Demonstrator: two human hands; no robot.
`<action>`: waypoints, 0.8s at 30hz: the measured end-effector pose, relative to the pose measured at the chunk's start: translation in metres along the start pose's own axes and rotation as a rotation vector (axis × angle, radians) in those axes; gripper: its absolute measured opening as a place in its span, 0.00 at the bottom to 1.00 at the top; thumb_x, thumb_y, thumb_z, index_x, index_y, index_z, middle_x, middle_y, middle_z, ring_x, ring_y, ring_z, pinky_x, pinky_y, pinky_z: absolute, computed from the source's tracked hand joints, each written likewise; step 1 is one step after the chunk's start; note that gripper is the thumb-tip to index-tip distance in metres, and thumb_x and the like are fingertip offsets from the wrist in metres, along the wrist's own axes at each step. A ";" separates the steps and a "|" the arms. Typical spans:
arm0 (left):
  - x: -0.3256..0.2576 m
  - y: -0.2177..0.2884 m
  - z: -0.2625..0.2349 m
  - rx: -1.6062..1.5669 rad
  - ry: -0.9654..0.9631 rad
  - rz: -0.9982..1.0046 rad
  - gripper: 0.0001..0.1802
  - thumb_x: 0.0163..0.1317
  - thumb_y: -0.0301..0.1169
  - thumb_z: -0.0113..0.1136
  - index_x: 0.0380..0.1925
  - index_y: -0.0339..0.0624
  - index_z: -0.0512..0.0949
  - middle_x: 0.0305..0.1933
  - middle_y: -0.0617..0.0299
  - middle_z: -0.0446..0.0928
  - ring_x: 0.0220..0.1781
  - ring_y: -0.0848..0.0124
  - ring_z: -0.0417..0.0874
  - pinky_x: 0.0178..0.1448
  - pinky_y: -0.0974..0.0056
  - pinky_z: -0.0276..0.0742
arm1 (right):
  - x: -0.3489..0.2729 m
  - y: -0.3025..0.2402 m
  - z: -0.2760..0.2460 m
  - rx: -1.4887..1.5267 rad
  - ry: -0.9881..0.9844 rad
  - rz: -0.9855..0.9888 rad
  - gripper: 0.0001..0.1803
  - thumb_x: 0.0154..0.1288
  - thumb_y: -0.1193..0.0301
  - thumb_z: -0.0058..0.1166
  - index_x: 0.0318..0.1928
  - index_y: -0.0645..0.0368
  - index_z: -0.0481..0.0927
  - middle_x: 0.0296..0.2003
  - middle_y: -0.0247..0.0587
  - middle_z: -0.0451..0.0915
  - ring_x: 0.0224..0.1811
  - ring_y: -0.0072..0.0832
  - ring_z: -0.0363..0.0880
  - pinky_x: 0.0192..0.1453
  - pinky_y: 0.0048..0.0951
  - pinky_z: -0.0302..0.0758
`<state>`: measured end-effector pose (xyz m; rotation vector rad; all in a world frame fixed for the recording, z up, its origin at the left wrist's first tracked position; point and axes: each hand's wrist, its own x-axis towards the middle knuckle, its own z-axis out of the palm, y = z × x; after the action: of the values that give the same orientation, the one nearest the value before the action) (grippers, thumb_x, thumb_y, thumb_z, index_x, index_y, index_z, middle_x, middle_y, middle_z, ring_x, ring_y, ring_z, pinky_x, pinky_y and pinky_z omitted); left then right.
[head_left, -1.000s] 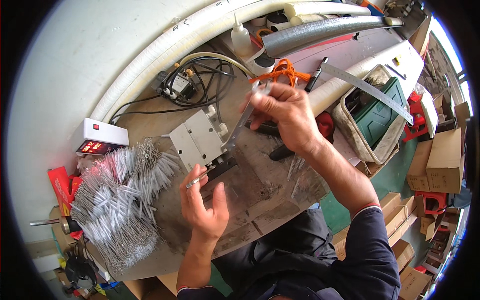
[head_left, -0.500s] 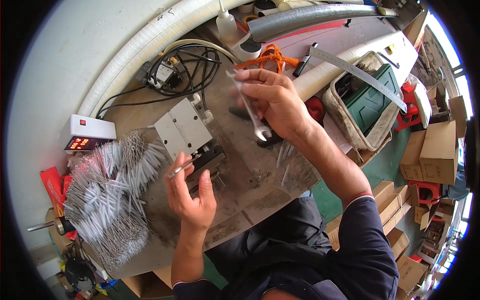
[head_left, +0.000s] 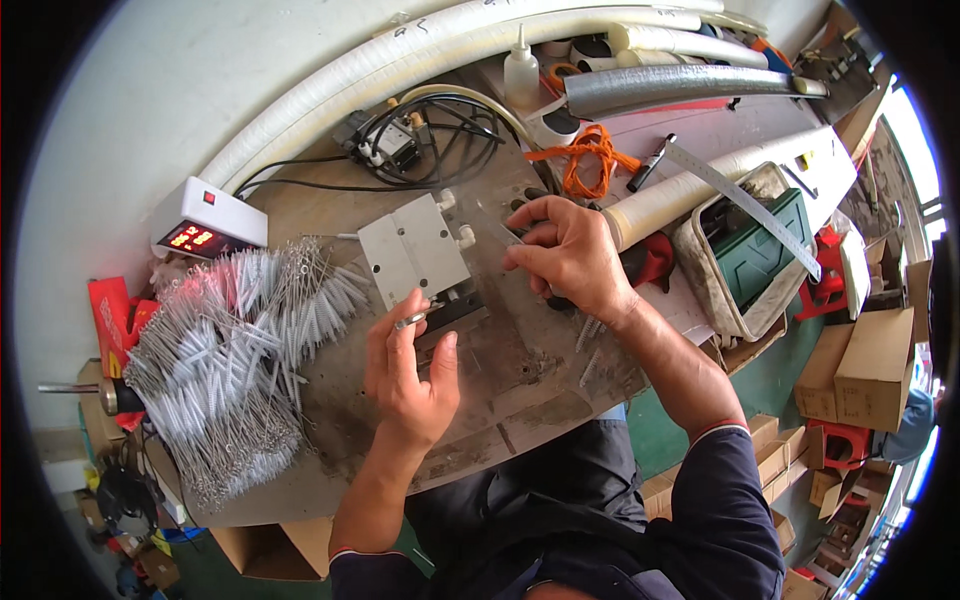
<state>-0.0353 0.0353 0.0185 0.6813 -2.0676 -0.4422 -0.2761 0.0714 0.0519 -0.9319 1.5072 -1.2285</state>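
Observation:
My left hand (head_left: 415,385) is beside a grey metal block with white hose fittings (head_left: 415,250). A short shiny metal rod (head_left: 412,318) is caught between its fingers, while the thumb stands apart. Farther right, my right hand (head_left: 575,255) is closed in a pinch above the table. From its fingertips pokes a thin grey metal tool (head_left: 512,237); most of it is hidden, so I cannot tell whether it is a wrench. Below the block's near edge is a dark metal fixture (head_left: 462,312).
A large pile of small white wire brushes (head_left: 225,370) lies at left, by a white box with a red display (head_left: 207,222). Coiled black cables (head_left: 440,140) sit behind the block. Orange cord (head_left: 590,160), a steel ruler (head_left: 740,205) and a plastic bin (head_left: 705,270) are at right.
My right hand has turned and drawn into a pinch; the open-end wrench that showed plainly in it is no longer recognisable. My left hand keeps its metal rod near the block. The view has shifted.

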 end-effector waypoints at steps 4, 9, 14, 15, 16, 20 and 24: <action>-0.002 -0.003 0.000 -0.009 0.023 0.022 0.24 0.63 0.20 0.68 0.59 0.25 0.74 0.59 0.44 0.81 0.52 0.53 0.86 0.48 0.60 0.87 | 0.006 0.009 0.002 -0.097 0.017 -0.101 0.18 0.65 0.79 0.60 0.55 0.69 0.77 0.41 0.44 0.90 0.26 0.16 0.77 0.27 0.21 0.75; -0.005 -0.007 -0.003 0.034 0.037 0.030 0.23 0.65 0.23 0.68 0.58 0.27 0.75 0.58 0.44 0.81 0.48 0.58 0.86 0.47 0.61 0.86 | -0.005 0.003 0.006 -0.047 0.055 -0.160 0.18 0.69 0.78 0.62 0.57 0.68 0.78 0.43 0.42 0.89 0.28 0.13 0.77 0.30 0.17 0.76; -0.006 -0.008 -0.006 0.003 0.032 0.060 0.22 0.66 0.23 0.68 0.58 0.26 0.74 0.61 0.43 0.80 0.52 0.54 0.87 0.49 0.60 0.88 | -0.016 -0.028 -0.002 -0.193 0.173 -0.152 0.09 0.65 0.79 0.67 0.44 0.69 0.83 0.29 0.39 0.86 0.22 0.15 0.80 0.25 0.20 0.77; -0.005 -0.007 -0.006 -0.002 0.032 0.064 0.22 0.66 0.23 0.68 0.57 0.26 0.74 0.61 0.43 0.80 0.52 0.54 0.86 0.49 0.60 0.88 | -0.018 -0.035 -0.005 -0.203 0.148 -0.143 0.09 0.66 0.79 0.67 0.44 0.70 0.84 0.29 0.39 0.86 0.23 0.16 0.81 0.26 0.20 0.79; -0.005 -0.008 -0.005 -0.006 0.026 0.058 0.22 0.66 0.23 0.68 0.57 0.26 0.74 0.61 0.43 0.80 0.52 0.54 0.86 0.49 0.60 0.88 | -0.020 -0.041 -0.007 -0.133 0.108 -0.135 0.09 0.67 0.77 0.66 0.44 0.71 0.84 0.30 0.40 0.86 0.24 0.18 0.83 0.27 0.20 0.81; -0.004 -0.008 -0.002 -0.019 0.016 0.015 0.17 0.68 0.21 0.65 0.54 0.26 0.75 0.60 0.43 0.80 0.53 0.55 0.86 0.49 0.60 0.88 | -0.019 -0.050 -0.007 -0.081 0.065 -0.144 0.12 0.69 0.74 0.65 0.46 0.72 0.83 0.33 0.43 0.87 0.26 0.19 0.84 0.30 0.21 0.82; 0.000 -0.008 -0.001 -0.005 0.017 -0.014 0.14 0.72 0.20 0.60 0.55 0.25 0.78 0.57 0.45 0.82 0.50 0.59 0.85 0.48 0.62 0.85 | -0.019 -0.051 -0.002 0.098 0.054 -0.194 0.12 0.71 0.74 0.64 0.48 0.71 0.84 0.32 0.42 0.87 0.27 0.19 0.84 0.33 0.21 0.83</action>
<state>-0.0318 0.0291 0.0145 0.6940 -2.0461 -0.4480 -0.2737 0.0792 0.1052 -1.0047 1.4095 -1.4637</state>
